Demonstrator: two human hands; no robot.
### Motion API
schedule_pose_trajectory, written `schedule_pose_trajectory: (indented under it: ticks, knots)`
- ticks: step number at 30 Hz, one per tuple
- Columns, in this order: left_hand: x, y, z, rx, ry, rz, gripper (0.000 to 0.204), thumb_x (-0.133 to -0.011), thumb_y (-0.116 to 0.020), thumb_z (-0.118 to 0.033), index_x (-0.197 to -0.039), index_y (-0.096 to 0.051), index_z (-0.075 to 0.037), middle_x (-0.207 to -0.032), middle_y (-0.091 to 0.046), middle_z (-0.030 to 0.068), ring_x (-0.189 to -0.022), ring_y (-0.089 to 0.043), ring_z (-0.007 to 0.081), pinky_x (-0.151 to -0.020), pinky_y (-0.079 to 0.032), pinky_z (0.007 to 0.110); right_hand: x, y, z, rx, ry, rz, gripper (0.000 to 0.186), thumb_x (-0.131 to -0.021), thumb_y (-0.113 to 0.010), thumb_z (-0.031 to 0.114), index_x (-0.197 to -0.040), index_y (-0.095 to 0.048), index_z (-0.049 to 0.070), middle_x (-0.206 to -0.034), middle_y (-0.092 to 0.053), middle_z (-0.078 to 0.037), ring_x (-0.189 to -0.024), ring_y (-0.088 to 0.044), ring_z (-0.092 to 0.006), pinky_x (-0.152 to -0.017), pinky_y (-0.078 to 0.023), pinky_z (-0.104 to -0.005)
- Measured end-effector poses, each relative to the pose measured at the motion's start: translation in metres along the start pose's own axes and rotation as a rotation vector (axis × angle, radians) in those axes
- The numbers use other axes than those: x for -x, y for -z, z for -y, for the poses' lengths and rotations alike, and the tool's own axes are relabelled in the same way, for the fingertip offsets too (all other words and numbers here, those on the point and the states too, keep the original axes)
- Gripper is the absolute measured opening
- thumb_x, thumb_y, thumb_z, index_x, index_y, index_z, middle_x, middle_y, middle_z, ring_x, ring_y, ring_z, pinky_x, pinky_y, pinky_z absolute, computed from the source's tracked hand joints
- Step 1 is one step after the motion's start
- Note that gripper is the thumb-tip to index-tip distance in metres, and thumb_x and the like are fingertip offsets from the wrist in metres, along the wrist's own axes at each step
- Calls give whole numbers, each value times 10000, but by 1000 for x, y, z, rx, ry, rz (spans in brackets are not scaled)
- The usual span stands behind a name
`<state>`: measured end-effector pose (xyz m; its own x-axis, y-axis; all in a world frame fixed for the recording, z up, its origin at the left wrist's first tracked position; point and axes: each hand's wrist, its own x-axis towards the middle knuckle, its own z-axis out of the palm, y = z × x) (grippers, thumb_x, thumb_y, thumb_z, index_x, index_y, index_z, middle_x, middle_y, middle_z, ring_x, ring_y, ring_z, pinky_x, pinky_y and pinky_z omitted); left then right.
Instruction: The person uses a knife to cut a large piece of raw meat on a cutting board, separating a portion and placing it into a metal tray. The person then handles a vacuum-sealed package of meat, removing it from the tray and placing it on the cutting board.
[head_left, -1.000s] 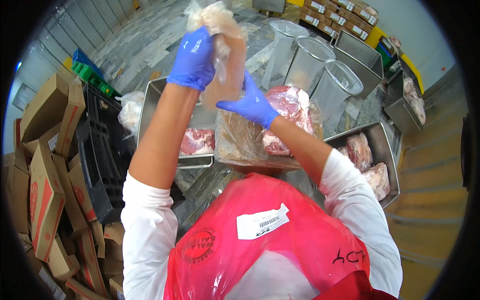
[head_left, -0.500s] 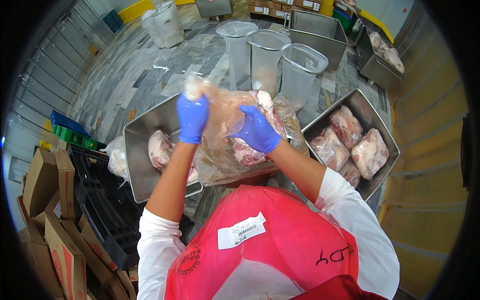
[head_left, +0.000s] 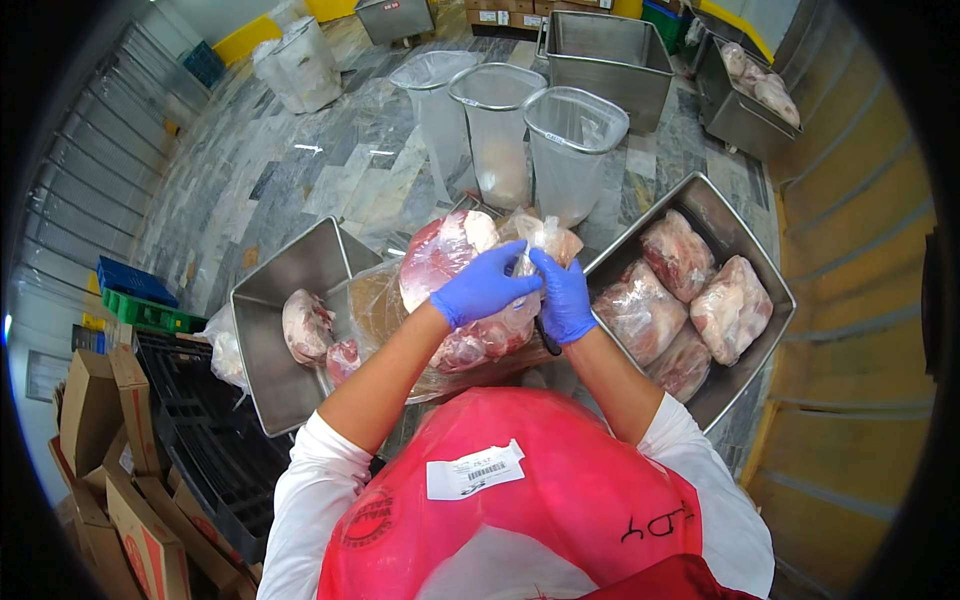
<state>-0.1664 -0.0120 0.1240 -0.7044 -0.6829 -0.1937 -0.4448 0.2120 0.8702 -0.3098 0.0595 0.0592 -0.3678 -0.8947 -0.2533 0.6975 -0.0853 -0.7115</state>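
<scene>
Gloved in blue, my left hand and my right hand meet above a plastic-lined box in front of me. Between their fingertips is the gathered end of a clear plastic bag, pinched from both sides. Left of it lies a large piece of raw meat, red with white fat, under clear film. A second meat piece lies nearer to me, partly behind my left wrist. Clear liner plastic spreads around them. A dark handle-like thing shows below my hands; its kind is unclear.
On the right, a steel tub holds several bagged meat pieces; a left steel tub has loose ones. Clear-bag-lined hoop stands stand beyond the box. Cardboard boxes and a black pallet lie at lower left.
My hands have come down and right, from holding a raised, stretched bag to pinching gathered plastic close together. More of the meat in the box now shows.
</scene>
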Motion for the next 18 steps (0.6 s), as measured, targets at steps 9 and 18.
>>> schedule_pose_trajectory:
  ticks: [9, 18]
  knots:
    - [31, 66, -42, 759, -122, -487, 426, -1053, -588, -124, -1440, -545, 50, -1310, -675, 158, -1128, -691, 207, -962, -559, 315, -100, -89, 144, 38, 368, 286, 459, -894, -750, 13, -1318, -577, 40, -1176, -690, -72, -1019, -691, -182, -904, -571, -333]
    - [141, 52, 44, 501, 281, -738, 458, -1059, -587, -205, -1443, -545, 41, -1298, -687, 152, -1079, -707, 208, -955, -560, 334, -335, -91, 225, 379, 1065, 281, 479, -882, -804, 94, -1306, -603, 1, -1252, -684, -112, -1083, -689, -231, -963, -544, -371]
